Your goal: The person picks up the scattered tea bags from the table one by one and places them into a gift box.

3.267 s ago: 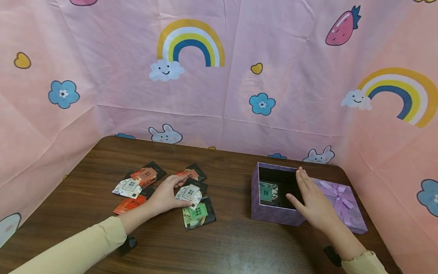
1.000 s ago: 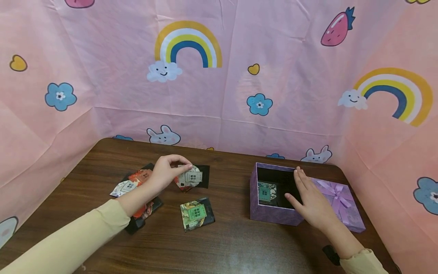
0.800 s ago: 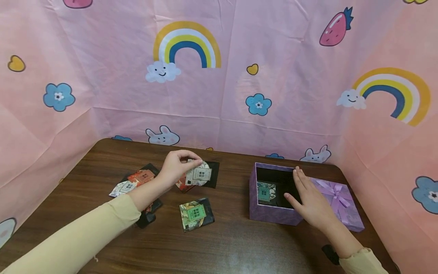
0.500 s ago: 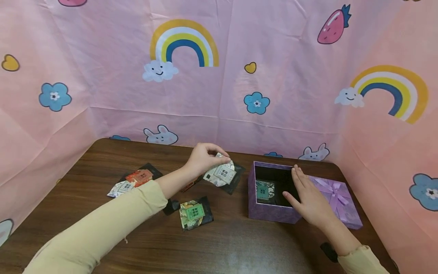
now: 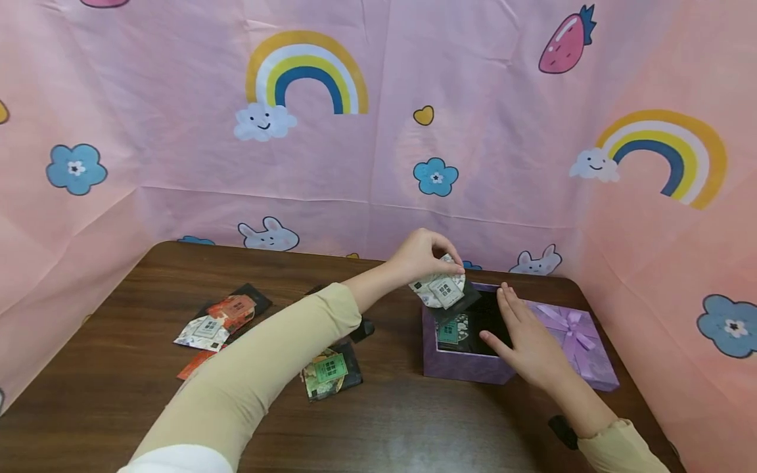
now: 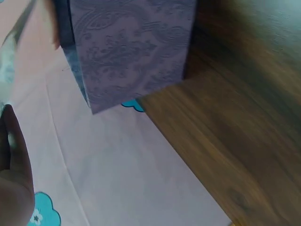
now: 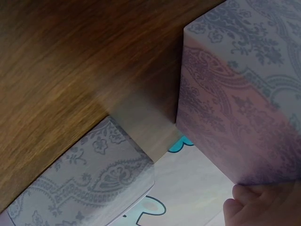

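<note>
In the head view my left hand (image 5: 423,255) pinches a white and black sachet (image 5: 445,290) by its upper edge, tilted over the left part of the purple box (image 5: 467,369). Inside the box lies a sachet with a teal label (image 5: 448,331). My right hand (image 5: 529,338) rests on the box's right edge, fingers straight and thumb over the opening. The left wrist view has the box's patterned side (image 6: 134,52) with my left hand (image 6: 14,174) at the left edge. In the right wrist view my right fingers (image 7: 249,202) touch the box (image 7: 225,89).
The purple lid with a ribbon bow (image 5: 575,332) lies right of the box. Several sachets lie on the left of the table (image 5: 106,328), among them an orange one (image 5: 235,309) and a white one (image 5: 204,330). A green-labelled sachet (image 5: 331,369) lies near the middle, partly behind my left sleeve.
My left hand has taken hold of the white and black sachet from the middle group and carried it right, over the box. My right hand has stayed on the box edge.
</note>
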Demonstrator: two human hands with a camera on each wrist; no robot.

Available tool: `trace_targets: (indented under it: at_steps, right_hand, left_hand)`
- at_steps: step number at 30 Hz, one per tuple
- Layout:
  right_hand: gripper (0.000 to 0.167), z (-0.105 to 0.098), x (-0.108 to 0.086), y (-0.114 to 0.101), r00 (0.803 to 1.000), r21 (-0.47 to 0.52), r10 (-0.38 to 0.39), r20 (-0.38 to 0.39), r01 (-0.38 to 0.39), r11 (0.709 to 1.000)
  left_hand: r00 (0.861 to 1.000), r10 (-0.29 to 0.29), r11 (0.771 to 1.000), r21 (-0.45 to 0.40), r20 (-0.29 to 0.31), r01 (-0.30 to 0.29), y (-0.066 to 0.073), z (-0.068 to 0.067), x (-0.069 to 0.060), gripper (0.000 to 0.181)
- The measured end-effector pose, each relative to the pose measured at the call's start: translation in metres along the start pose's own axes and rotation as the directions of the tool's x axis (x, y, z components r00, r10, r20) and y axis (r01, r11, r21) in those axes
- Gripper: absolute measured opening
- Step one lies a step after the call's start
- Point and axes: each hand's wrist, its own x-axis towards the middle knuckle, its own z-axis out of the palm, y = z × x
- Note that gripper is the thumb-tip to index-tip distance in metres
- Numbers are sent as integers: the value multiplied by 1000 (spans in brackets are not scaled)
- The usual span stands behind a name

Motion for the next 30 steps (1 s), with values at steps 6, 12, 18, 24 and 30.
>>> trace_targets:
  at_steps: [6,12,18,24,30]
  right_hand:
    - [94,1,1,1,1000,0,-8,3,8,1000]
    - [94,2,1,2,1000,7,-12,-8,12,1000]
    - [95,2,0,2,1000,10,-10,-1,10,1000]
    - [94,2,0,2,1000,18,-2,3,2,1000]
    - [95,1,0,1,1000,18,4,10,-5,1000]
  left_hand:
    - [994,82,992,90,66,-88,4,15,14,9]
    - [973,153,971,156,171,-180,-1,32,18,7]
    - [952,152,963,178,264,-203,-7,51,18,7]
    - [908,127,965,162,399,-206,-14,65,16,11]
    - [864,114,957,180,491,-229,-18,68,16,20]
